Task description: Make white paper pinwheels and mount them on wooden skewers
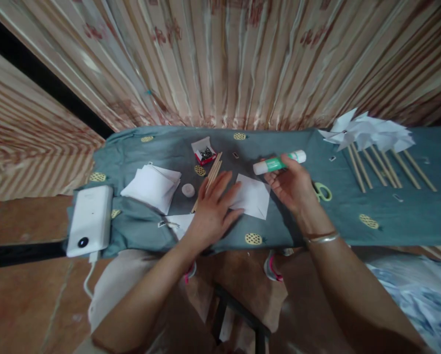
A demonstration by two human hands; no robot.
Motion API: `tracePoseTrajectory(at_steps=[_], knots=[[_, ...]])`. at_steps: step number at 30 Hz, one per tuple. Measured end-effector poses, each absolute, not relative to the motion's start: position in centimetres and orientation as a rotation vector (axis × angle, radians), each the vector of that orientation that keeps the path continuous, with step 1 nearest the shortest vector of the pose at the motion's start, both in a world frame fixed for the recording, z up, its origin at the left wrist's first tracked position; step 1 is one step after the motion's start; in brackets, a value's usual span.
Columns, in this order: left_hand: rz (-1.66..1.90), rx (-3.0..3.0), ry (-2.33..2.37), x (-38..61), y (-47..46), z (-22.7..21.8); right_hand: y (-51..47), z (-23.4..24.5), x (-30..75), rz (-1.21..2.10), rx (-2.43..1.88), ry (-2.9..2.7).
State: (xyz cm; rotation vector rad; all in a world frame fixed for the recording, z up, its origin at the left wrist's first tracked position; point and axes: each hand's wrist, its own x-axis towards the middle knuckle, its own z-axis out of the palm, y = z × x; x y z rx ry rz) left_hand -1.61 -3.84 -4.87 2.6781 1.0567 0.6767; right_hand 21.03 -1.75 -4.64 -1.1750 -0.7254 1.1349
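Note:
My right hand (290,184) is closed around a green and white glue stick (275,163), tilted above the table. Fingers spread, my left hand (216,211) lies over the left edge of a white paper square (253,195). Part of that paper is hidden by the fingers. Thin wooden sticks (213,173) lie just beyond my left hand, partly covered by it. A small round white cap (188,190) sits to the left of the sticks. Another white paper piece (183,223) shows beside my left wrist.
At left are a stack of white paper (152,186) and a white power bank (91,221) with a cable. A small red box (204,151) holds dark metal bits. Green-handled scissors (323,191) lie beside my right wrist. Several paper pinwheels (379,132) on sticks lie at right.

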Motion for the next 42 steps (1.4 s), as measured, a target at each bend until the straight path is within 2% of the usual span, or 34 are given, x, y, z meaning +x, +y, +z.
tracePoseTrajectory(at_steps=[4,9,12,16,21,42], knots=[[0.745,2.528,1.476,-6.1,-0.8,-4.1,-1.7,-4.4,20.9,1.212,-1.098,-0.602],[0.578,2.414,1.524,-8.7,0.8,-4.3,-1.9,-4.3,20.3,1.260,-1.082,-0.590],[0.674,2.222,1.580,-8.1,0.6,-4.0,-2.1,-4.3,20.1,1.269,-1.056,-0.602],[1.084,1.595,1.398,-6.0,-0.4,-3.2,-2.3,-4.1,19.7,1.261,-1.079,-0.717],[1.083,1.051,1.085,-3.6,-1.7,-2.9,-3.0,-4.1,18.3,1.404,-1.005,-0.643],[1.073,0.944,1.012,-2.6,-1.9,-3.3,-3.5,-4.2,16.6,1.572,-0.931,-0.522]])
